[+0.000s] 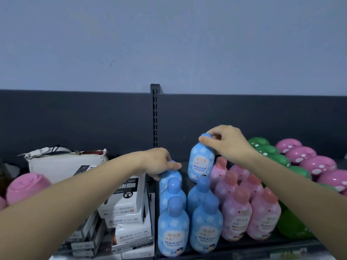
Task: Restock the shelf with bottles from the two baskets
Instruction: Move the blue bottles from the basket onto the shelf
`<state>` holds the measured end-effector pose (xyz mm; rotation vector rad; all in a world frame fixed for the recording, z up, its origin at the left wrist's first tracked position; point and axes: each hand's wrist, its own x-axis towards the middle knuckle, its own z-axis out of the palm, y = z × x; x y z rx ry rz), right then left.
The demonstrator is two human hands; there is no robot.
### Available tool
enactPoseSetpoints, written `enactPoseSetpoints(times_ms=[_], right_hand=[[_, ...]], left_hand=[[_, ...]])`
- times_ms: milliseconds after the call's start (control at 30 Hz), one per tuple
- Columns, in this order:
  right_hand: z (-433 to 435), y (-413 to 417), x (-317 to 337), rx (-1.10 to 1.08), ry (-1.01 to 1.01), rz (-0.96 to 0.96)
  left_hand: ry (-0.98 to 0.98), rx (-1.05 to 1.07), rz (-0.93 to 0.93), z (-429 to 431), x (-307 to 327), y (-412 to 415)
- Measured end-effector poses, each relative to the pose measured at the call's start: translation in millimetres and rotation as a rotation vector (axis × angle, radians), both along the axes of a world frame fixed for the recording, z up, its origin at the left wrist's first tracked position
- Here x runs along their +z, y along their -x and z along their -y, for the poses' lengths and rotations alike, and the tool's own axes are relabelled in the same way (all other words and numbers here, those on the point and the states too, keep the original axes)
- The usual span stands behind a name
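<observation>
While my left hand [157, 163] hid the far blue bottle's [170, 178] cap, fingers curled on it in the left row, my right hand [226, 141] pinched another blue bottle [201, 163], tilted, above the neighbouring row.

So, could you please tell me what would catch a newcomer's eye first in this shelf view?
The right hand holds a blue bottle by its cap, raised above two rows of blue bottles at centre. The left hand grips the cap of the rearmost bottle in the left row. Pink bottles stand to their right.
</observation>
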<state>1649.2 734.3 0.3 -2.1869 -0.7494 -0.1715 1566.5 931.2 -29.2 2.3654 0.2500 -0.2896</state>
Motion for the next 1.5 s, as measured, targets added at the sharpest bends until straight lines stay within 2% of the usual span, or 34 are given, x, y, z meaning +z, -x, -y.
enactPoseSetpoints(times_ms=[333, 633, 1000, 1200, 1367, 1500], right_hand=[[-16, -6, -23, 0.147, 0.346, -0.121], [-17, -11, -21, 0.248, 0.465, -0.209], [-17, -2, -10, 0.308, 0.653, -0.135], [-15, 1, -9, 0.324, 0.669, -0.125], [-12, 3, -11, 0.292, 0.595, -0.173], [-8, 7, -12, 0.293, 0.505, -0.180]], left_hand=[[0.026, 0.084, 0.071, -3, 14, 8], [0.038, 0.081, 0.022, 4, 8, 7], [0.020, 0.055, 0.005, 3, 10, 6], [-0.016, -0.003, -0.010, 0, 11, 4], [-0.047, -0.033, 0.018, -3, 7, 3], [-0.346, -0.113, 0.087, -6, 8, 5]])
